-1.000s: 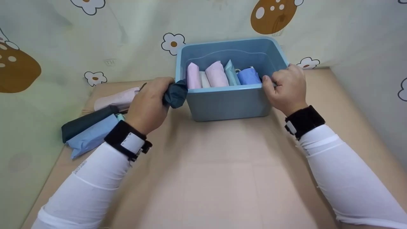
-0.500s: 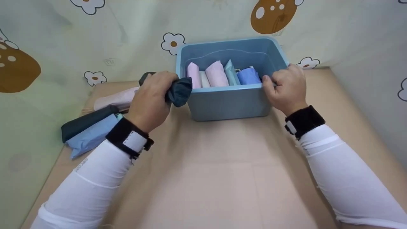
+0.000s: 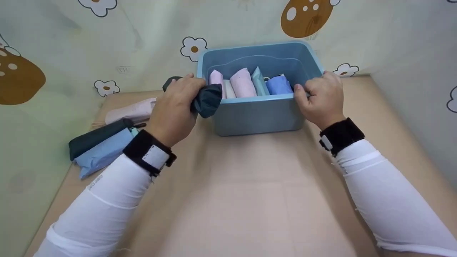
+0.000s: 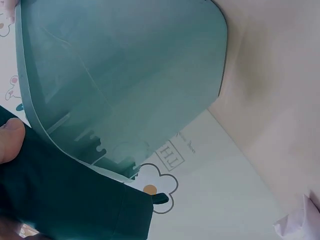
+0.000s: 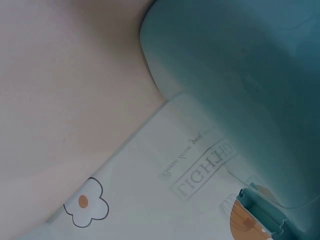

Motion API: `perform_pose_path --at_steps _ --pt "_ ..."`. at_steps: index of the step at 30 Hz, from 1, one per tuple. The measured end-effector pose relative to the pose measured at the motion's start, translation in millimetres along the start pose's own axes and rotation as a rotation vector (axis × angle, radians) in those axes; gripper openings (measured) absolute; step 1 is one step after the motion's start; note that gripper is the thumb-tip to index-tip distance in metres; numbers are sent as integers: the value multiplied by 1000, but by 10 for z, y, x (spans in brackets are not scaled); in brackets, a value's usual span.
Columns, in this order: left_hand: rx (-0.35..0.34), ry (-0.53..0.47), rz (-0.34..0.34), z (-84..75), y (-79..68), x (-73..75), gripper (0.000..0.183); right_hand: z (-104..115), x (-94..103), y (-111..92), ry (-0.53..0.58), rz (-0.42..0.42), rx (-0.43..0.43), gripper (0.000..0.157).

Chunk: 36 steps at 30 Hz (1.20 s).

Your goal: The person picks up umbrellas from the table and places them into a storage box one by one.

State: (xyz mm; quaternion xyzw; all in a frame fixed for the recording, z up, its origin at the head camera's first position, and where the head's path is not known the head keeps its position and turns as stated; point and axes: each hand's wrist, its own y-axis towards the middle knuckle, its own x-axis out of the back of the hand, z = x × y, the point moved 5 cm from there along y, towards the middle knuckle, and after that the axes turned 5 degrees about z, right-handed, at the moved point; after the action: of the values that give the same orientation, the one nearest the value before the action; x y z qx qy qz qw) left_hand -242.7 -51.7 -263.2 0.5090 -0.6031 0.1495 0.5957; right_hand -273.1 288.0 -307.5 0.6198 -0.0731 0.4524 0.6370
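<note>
Dark bundle: left fingers curled round, right fingers gripping bin; end tab only in left-wrist view.

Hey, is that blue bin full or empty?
Partly filled: the bin holds several bundles, and its back wall shows bare above them.

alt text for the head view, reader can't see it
A person's left hand holds a dark bundle by the left end of a blue bin; the right hand grips its right end. Pink, white, teal and blue bundles sit inside; more bundles lie to the left.
</note>
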Motion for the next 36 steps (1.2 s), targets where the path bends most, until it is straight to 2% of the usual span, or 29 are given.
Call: perform_pose_path --at_steps 5,16,24,30,36 --pt "-10 17 -1 -20 19 -6 35 8 1 -2 0 -11 10 51" --pt "-52 26 -5 -92 74 -28 37 -6 -6 2 17 2 -34 53" --pt "-70 -5 -5 -119 144 -68 37 -3 -10 -1 7 13 -31 53" --pt "-93 -31 7 -145 228 -108 39 -11 -10 -4 9 -2 -22 52" --pt "-110 -4 45 -192 368 -170 39 -12 -14 0 19 11 -34 52"
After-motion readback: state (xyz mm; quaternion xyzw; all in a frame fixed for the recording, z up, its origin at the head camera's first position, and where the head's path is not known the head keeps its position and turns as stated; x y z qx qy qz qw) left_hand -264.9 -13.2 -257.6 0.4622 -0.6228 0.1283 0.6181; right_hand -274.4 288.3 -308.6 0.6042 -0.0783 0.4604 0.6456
